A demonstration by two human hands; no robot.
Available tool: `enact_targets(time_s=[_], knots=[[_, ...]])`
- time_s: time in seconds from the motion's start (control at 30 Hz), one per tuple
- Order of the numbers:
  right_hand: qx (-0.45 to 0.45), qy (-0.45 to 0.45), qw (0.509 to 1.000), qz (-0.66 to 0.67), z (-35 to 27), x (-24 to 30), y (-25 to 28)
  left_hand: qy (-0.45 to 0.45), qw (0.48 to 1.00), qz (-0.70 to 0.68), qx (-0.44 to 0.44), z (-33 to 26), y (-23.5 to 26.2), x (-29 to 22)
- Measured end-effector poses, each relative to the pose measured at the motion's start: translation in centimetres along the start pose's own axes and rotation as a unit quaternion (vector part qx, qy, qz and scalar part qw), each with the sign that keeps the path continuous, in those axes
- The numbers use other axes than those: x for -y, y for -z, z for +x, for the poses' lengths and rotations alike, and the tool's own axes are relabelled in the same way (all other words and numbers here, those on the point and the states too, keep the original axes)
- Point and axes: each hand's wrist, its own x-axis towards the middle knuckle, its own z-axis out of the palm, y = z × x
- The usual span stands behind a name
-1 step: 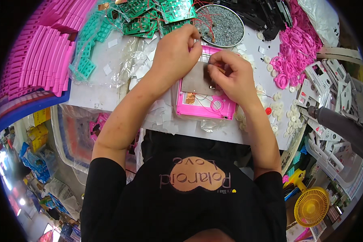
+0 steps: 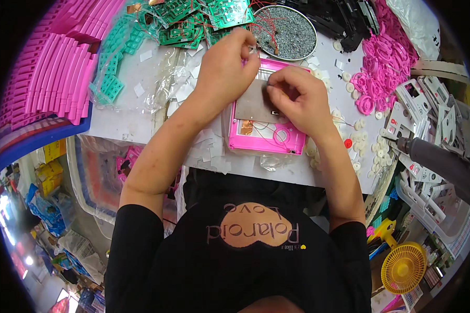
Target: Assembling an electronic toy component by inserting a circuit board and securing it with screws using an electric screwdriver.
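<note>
A pink plastic casing (image 2: 263, 145) lies on the table in front of me, with a grey flat plate (image 2: 251, 106) over its middle. Thin red wires and a copper-coloured patch (image 2: 246, 127) show at the casing's near end. Above the plate's far left part is my left hand (image 2: 230, 60), its thumb and forefinger pinched; whatever is between them is too small to tell. My right hand (image 2: 304, 99) hovers at the plate's right side with thumb and forefinger curled toward each other. Anything it holds is hidden. Beyond the casing sits a round dish (image 2: 315, 43) of small metal pieces, perhaps screws.
Green circuit boards (image 2: 228, 13) with red wires lie at the back. Stacked pink parts (image 2: 55, 78) and teal button pads (image 2: 109, 88) are on the left. Pink rings (image 2: 376, 78), white discs (image 2: 380, 156), white panels (image 2: 428, 109) and a dark powered screwdriver (image 2: 438, 159) are on the right.
My right thumb and fingers have shifted slightly left over the plate. My left hand has moved a very little. The casing and plate stay in place.
</note>
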Motion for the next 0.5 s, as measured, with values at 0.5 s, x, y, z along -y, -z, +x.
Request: enact_targets(time_s=[0.5], knots=[[0.132,0.135,0.968,-0.162,-2.7,2.2,2.2,-0.098,0.995,-0.033,0.012,-0.6,-0.4,-0.3]])
